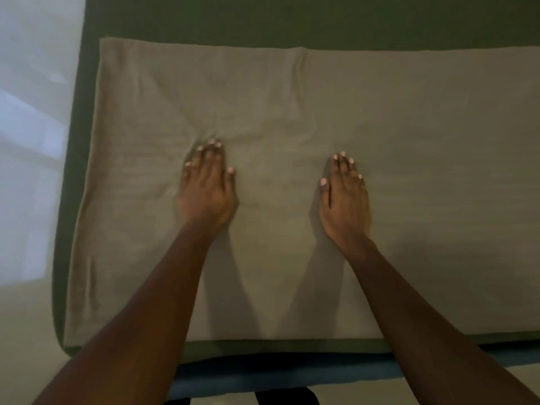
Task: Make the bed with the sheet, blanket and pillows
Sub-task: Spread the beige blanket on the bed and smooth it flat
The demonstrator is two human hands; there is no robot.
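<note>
Green bed (321,21), beige blanket (409,141) on top; left hand (206,194), right hand (344,206) flat, grasping nothing. Soft, light, bunches easily; grab edges.

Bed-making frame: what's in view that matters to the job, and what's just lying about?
Job: beige cloth blanket; dark green sheet under it; left hand and right hand, both flat on the blanket.
Lying about: blue strip below the bed's near edge; black-and-white striped patch; pale floor.

Bare forearms (163,273); pale pink nails (323,181)
</note>
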